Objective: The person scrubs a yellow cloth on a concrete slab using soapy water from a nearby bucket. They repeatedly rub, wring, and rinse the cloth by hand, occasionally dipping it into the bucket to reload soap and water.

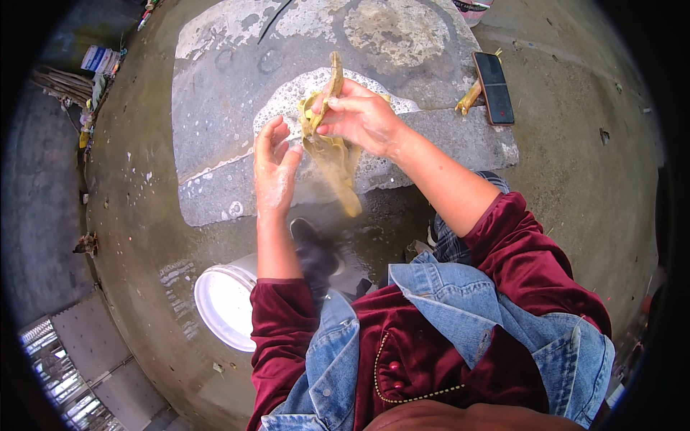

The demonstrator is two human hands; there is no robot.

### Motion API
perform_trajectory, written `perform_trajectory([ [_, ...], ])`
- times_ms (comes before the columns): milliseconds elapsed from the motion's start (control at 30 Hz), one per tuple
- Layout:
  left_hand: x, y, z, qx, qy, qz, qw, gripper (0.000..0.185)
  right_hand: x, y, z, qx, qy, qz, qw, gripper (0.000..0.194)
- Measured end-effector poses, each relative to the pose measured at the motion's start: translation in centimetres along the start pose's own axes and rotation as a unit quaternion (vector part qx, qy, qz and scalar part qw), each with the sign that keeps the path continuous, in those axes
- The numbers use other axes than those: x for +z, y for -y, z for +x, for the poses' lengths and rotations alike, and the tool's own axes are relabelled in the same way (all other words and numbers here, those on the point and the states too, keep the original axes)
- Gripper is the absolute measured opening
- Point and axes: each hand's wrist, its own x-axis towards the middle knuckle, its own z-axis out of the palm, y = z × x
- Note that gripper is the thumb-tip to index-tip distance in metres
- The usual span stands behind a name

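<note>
My right hand pinches a limp, wet, yellow-brown piece between thumb and fingers. One narrow end stands up above the fingers; the wider part hangs down, blurred, past the near edge of a grey stone slab. Whether it is a glove or something else I cannot tell. To its left, my left hand is raised with fingers curved and apart, holding nothing. Both hands are wet, with some foam on the skin. White soapsuds spread over the slab beneath and behind the hands.
A smartphone lies at the slab's right edge, beside a yellowish object. A white plastic bucket is on the wet floor at the lower left. Another bucket stands beyond the slab. Sticks lie far left.
</note>
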Motion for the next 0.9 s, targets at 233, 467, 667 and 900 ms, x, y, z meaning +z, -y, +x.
perform_trajectory([
  [233,0.4,0.7,-0.4,0.030,0.228,0.194,0.954,0.030,0.8,0.8,-0.4,0.003,0.076,0.067,0.995,0.018],
  [467,-0.3,0.7,-0.6,-0.066,0.280,0.174,0.942,0.018,0.7,4.4,-0.7,-0.075,0.100,0.153,0.980,0.031],
  [667,-1.4,-0.2,-0.5,0.007,0.225,0.260,0.939,0.031,-1.3,8.7,-1.2,-0.168,0.093,0.155,0.969,0.037],
  [900,-1.3,0.6,0.2,-0.001,-0.002,0.211,0.977,0.031,-0.8,9.7,-2.4,-0.152,0.064,-0.145,0.976,0.027],
])
